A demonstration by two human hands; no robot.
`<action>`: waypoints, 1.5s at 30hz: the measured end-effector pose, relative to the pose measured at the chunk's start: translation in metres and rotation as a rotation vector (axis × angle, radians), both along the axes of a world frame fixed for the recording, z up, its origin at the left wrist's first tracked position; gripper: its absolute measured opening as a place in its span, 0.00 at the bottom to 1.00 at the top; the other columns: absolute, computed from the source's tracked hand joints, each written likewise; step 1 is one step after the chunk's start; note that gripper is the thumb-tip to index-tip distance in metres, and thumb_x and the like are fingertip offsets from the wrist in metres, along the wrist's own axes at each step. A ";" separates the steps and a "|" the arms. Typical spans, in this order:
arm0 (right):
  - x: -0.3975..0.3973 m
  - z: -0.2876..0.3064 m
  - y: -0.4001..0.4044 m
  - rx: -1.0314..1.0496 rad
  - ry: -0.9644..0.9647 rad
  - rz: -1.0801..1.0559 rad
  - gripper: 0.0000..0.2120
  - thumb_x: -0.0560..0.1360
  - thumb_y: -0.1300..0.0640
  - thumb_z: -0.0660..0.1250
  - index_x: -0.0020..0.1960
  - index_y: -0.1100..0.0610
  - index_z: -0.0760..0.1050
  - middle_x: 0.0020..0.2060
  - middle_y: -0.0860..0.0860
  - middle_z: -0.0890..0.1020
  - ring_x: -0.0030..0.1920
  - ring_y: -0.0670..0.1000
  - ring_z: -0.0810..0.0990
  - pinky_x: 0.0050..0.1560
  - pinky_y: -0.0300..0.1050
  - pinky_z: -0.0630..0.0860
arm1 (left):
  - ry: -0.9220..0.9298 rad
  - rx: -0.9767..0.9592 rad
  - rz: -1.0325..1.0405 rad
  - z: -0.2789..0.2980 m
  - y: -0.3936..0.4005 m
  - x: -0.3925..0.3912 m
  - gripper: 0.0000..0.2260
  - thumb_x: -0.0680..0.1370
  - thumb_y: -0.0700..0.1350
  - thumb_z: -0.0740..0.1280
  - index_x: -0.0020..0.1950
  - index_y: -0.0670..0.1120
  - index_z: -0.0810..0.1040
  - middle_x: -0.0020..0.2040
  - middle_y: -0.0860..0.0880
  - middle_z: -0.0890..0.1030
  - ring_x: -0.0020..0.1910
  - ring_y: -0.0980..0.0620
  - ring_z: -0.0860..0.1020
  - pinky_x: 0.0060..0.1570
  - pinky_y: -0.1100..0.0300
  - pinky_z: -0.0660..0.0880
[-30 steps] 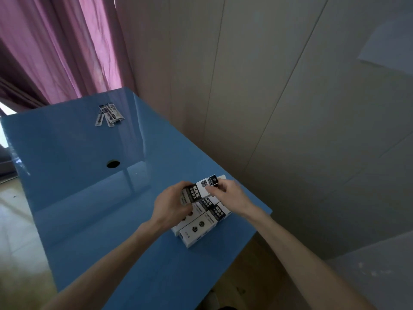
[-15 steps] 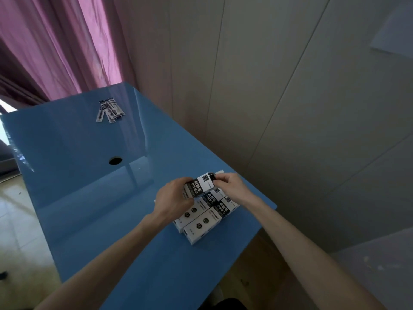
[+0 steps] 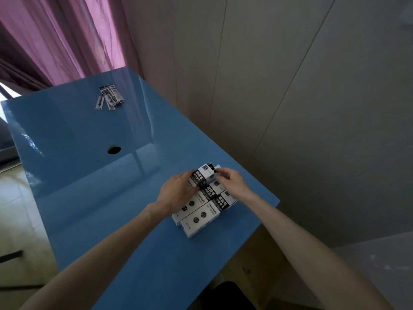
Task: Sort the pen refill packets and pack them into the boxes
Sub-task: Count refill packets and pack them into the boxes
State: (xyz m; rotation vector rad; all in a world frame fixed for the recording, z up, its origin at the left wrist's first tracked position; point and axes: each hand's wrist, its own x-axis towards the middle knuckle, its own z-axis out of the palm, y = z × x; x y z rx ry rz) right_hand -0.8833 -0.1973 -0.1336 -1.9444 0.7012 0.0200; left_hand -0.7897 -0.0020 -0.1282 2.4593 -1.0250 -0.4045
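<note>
A black-and-white refill box is held just above other boxes at the table's right edge. My left hand grips its near end. My right hand pinches the white flap at its far end, where the dark inside of the box shows. Under them lie two long white boxes side by side, with black bands. Several loose refill packets lie fanned out at the far end of the table.
The blue glossy table has a round cable hole near its middle. A beige panelled wall runs along its right side, and a purple curtain hangs behind. Tiled floor shows at the left.
The held box has tilted up a little and its far end now shows open. My right hand's fingers shifted to the end flap. Both hands stay over the box stack.
</note>
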 end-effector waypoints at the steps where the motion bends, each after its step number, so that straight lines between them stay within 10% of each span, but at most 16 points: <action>1: 0.001 -0.007 0.000 -0.019 -0.013 -0.006 0.16 0.83 0.53 0.66 0.69 0.55 0.77 0.59 0.49 0.83 0.60 0.49 0.81 0.64 0.50 0.78 | -0.002 0.022 -0.023 -0.006 0.002 -0.001 0.26 0.84 0.57 0.61 0.80 0.51 0.61 0.72 0.49 0.75 0.67 0.48 0.75 0.64 0.50 0.73; 8: 0.002 -0.024 0.006 -0.044 -0.166 -0.079 0.11 0.82 0.58 0.67 0.62 0.54 0.82 0.51 0.45 0.84 0.50 0.43 0.82 0.51 0.31 0.76 | -0.085 0.106 0.013 -0.030 0.007 -0.008 0.34 0.82 0.67 0.45 0.84 0.51 0.50 0.83 0.49 0.57 0.80 0.48 0.59 0.78 0.49 0.55; 17: 0.005 -0.037 0.011 -0.317 -0.218 -0.001 0.09 0.82 0.54 0.64 0.60 0.53 0.78 0.54 0.47 0.82 0.56 0.49 0.78 0.55 0.46 0.76 | -0.205 0.154 0.018 -0.036 -0.005 -0.020 0.36 0.84 0.67 0.47 0.84 0.46 0.46 0.84 0.48 0.50 0.83 0.50 0.49 0.81 0.52 0.42; 30: 0.007 -0.035 0.004 -0.356 -0.214 0.056 0.12 0.84 0.53 0.62 0.64 0.55 0.77 0.58 0.49 0.81 0.60 0.49 0.75 0.59 0.48 0.75 | 0.083 -0.216 0.269 -0.015 0.002 -0.021 0.26 0.86 0.54 0.56 0.82 0.47 0.56 0.82 0.50 0.58 0.81 0.54 0.55 0.80 0.54 0.54; 45: -0.001 0.000 0.140 -0.845 0.050 0.204 0.30 0.84 0.40 0.53 0.78 0.59 0.63 0.77 0.58 0.66 0.80 0.60 0.56 0.78 0.59 0.57 | -0.349 0.350 -0.024 0.033 0.180 -0.006 0.43 0.76 0.69 0.36 0.83 0.46 0.53 0.83 0.43 0.55 0.81 0.43 0.56 0.80 0.48 0.49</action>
